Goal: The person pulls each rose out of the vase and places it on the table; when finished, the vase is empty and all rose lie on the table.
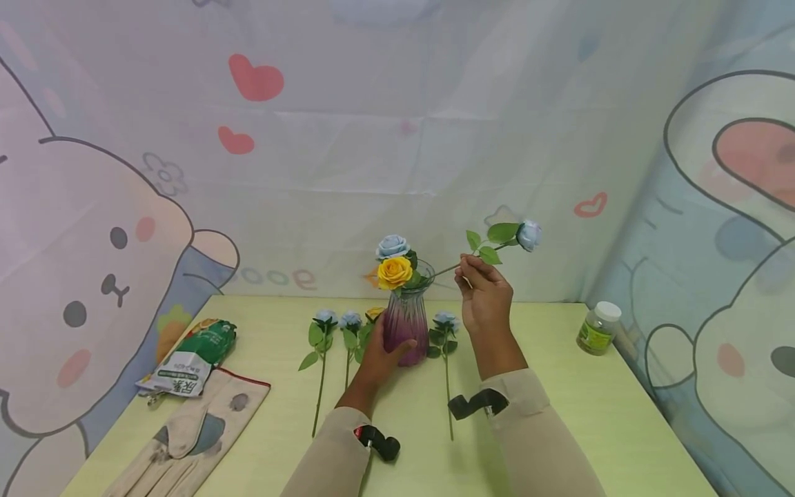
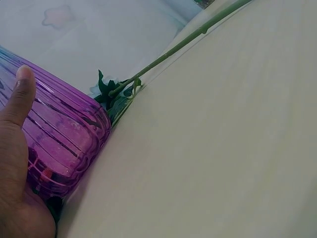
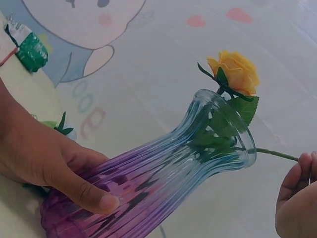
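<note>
My left hand [image 1: 380, 362] grips the lower part of a ribbed glass vase [image 1: 417, 321], purple below and clear bluish at the mouth, its thumb across the front. A yellow rose [image 1: 395, 273] and a light blue rose [image 1: 393, 246] stand in the vase. To the right of the mouth, my right hand [image 1: 487, 293] pinches the stem of another artificial blue rose [image 1: 529, 235] between thumb and fingers. This rose slants out to the right, and its stem [image 3: 277, 153] runs into the vase mouth in the right wrist view.
Left of the vase lie blue roses [image 1: 326, 317] and a yellow rose [image 1: 375, 313]; another blue rose [image 1: 446, 320] lies on its right. A green-and-white packet [image 1: 192, 359] and a work glove [image 1: 205, 435] occupy the table's left side. A white-lidded jar [image 1: 599, 328] stands far right.
</note>
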`<state>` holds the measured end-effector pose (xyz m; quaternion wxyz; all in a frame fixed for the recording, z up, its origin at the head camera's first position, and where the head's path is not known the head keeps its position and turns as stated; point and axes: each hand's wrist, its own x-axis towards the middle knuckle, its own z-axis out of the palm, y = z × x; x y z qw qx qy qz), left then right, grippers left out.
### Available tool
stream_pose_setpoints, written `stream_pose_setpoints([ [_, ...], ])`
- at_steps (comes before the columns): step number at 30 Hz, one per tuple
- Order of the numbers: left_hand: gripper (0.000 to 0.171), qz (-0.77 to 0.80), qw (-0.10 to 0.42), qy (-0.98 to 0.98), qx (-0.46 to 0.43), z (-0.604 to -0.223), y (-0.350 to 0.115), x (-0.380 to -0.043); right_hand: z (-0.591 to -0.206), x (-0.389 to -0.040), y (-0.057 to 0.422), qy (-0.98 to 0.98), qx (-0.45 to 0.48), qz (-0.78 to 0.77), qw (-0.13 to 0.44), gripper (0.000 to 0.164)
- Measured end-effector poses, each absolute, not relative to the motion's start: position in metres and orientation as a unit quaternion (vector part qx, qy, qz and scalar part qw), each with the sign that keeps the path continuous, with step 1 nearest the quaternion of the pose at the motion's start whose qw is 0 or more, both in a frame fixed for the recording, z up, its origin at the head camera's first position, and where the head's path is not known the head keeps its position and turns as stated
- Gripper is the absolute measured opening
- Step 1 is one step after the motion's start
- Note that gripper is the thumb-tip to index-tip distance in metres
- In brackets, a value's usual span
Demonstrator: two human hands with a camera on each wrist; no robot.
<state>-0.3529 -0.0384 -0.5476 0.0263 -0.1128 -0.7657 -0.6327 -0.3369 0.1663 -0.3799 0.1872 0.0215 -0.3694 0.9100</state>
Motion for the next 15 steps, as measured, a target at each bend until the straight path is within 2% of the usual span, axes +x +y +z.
stream_pose_setpoints([
  [15, 0.113, -0.63, 0.026, -0.768, -0.114, -0.545, -0.039, -0.352, -0.384, -0.333, 0.184, -0.319, -0.009, 0.92, 0.227, 0.018],
])
